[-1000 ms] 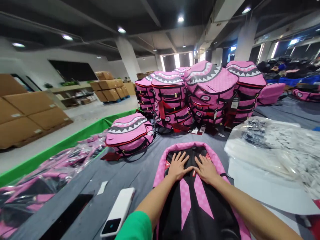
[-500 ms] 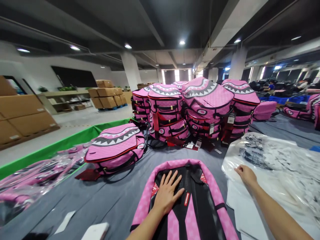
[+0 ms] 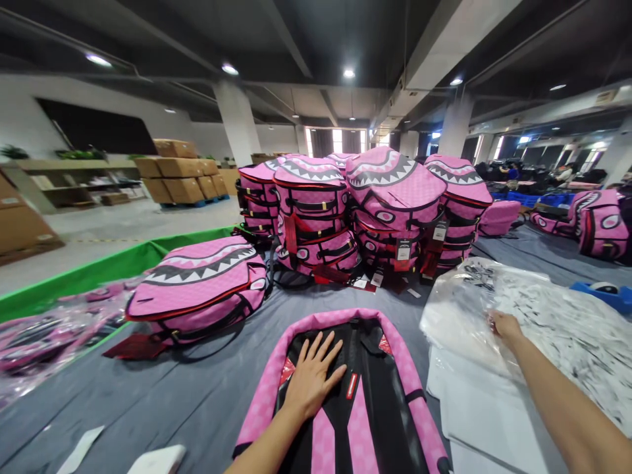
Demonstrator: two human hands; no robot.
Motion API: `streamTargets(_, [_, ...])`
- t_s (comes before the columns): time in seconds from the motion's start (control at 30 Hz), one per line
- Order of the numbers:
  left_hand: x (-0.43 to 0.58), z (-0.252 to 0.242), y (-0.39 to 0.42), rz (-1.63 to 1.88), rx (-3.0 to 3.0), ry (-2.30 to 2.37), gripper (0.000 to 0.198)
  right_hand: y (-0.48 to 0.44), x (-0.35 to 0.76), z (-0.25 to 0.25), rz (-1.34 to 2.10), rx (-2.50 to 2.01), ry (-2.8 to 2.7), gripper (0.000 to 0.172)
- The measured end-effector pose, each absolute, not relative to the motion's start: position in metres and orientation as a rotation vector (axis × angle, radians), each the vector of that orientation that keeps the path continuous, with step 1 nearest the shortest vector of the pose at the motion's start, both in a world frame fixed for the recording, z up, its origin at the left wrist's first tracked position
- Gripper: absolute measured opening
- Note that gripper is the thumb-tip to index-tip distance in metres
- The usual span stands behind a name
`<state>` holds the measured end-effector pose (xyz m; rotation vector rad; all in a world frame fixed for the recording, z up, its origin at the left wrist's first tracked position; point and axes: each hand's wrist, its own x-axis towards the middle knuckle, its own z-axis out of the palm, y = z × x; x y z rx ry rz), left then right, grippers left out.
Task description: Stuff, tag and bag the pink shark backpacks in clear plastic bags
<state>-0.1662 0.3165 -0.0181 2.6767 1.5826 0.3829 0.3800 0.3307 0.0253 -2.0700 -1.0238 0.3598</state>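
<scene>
A pink checkered backpack [image 3: 296, 327] lies in front of me, its black padded back and straps facing up. Spread flat on its upper back panel is my left hand [image 3: 312, 382], fingers apart, beside a small red label [image 3: 351, 386]. To the right, my right hand [image 3: 506, 327] is over a heap of clear plastic bags [image 3: 553, 316], its fingers closed on the plastic. How much it holds is hard to see. White sheets [image 3: 486, 415] lie under the near edge of the plastic.
Stacked pink backpacks [image 3: 316, 184] with shark-mouth prints stand behind. A single backpack [image 3: 197, 276] lies left, beside a green-edged bin [image 3: 162, 249] of bagged backpacks. A blue tape dispenser [image 3: 602, 296] sits right; a white object [image 3: 157, 459] lies near left. Cartons [image 3: 182, 178] stand farther back.
The view has turned slightly to the right. My right hand has moved rightward over the plastic bags. My left hand stays flat on the backpack.
</scene>
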Motion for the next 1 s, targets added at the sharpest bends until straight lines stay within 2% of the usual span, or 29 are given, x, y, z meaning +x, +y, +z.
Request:
streamTargets(0.27, [-0.165, -0.022, 0.319, 0.485, 2.697, 1.557, 0.057, 0.313, 0.35, 0.09, 0.077, -1.952, -1.507, 0.026])
streamTargets(0.43, [-0.162, -0.018, 0.317, 0.496, 2.692, 1.559, 0.056, 0.301, 0.335, 0.132, -0.15, -1.931, -1.499, 0.035])
streamTargets(0.67, [-0.149, 0.017, 0.309, 0.405, 2.587, 1.53, 0.057, 0.269, 0.251, 0.178, -0.041, -1.533, -1.872, 0.053])
streamTargets(0.73, [-0.13, 0.041, 0.291, 0.604, 2.416, 1.409, 0.06, 0.252, 0.206, 0.176, 0.058, -1.357, -1.963, 0.053])
streamTargets(0.83, [-0.094, 0.077, 0.25, 1.007, 1.785, 0.94, 0.07, 0.229, 0.134, 0.161, 0.275, -1.22, -2.082, 0.047])
streamTargets(0.9, [-0.078, 0.092, 0.224, 1.207, 1.432, 0.738, 0.064, 0.219, 0.094, 0.15, 0.404, -1.208, -2.183, 0.039])
streamTargets(1.0, [-0.091, 0.094, 0.202, 1.416, 1.318, 0.875, 0.053, 0.219, 0.056, 0.141, 0.572, -1.241, -2.234, 0.036])
